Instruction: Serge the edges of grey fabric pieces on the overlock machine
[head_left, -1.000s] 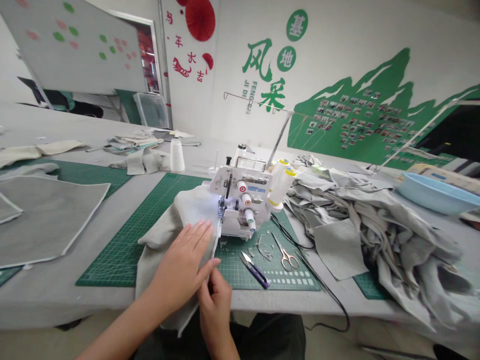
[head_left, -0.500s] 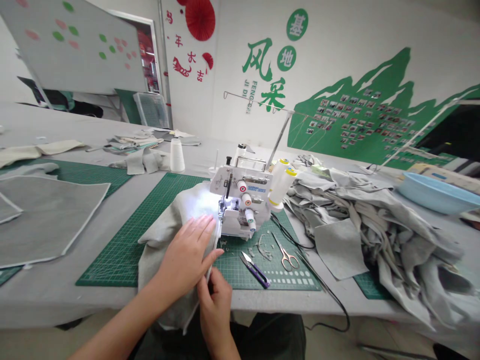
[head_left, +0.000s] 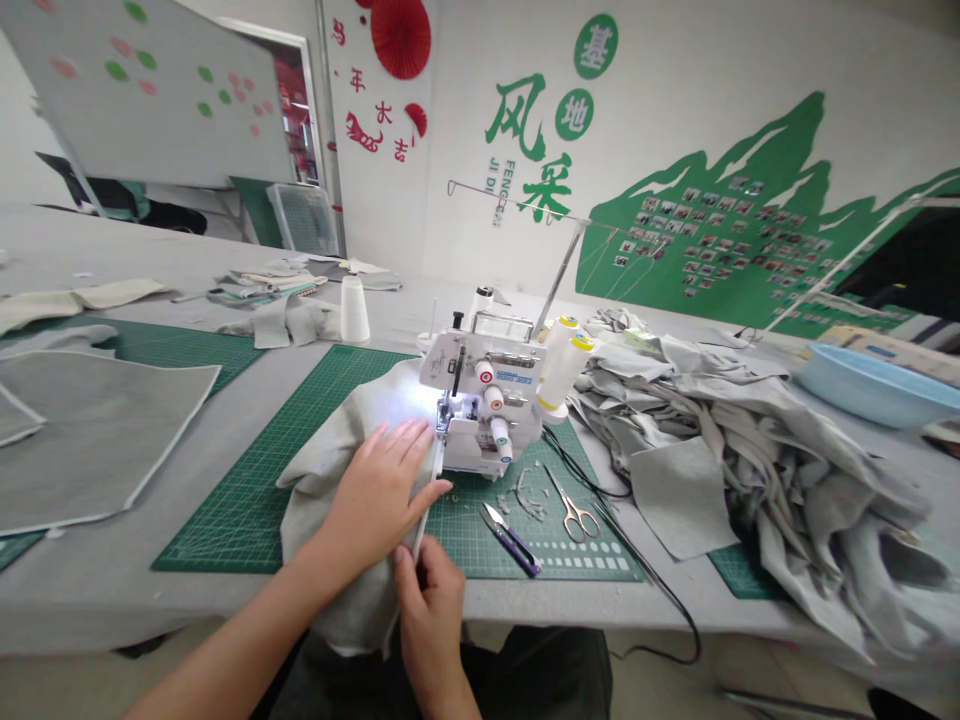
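A piece of grey fabric (head_left: pixel 330 440) lies under the lit needle area of a white overlock sewing machine (head_left: pixel 484 400) and hangs over the table's front edge. My left hand (head_left: pixel 382 485) rests flat on this fabric just in front of the presser foot, fingers stretched toward the machine and thumb out over the edge. Lower down, my right hand (head_left: pixel 431 610) pinches the fabric's pale edge between thumb and fingers. Beneath the work is a green cutting mat (head_left: pixel 240 500).
Purple thread snips (head_left: pixel 511 540) and small scissors (head_left: pixel 574 505) lie right of my hands, by thread scraps and a black cable (head_left: pixel 667 590). A grey fabric heap (head_left: pixel 750 440) and blue basin (head_left: pixel 877 385) stand right; edged grey panels (head_left: pixel 112 430) lie left, a thread cone (head_left: pixel 354 310) behind.
The grey fabric has shifted slightly forward toward the machine, its hanging corner now higher. My left hand has moved a little with it; my right hand stays almost in place.
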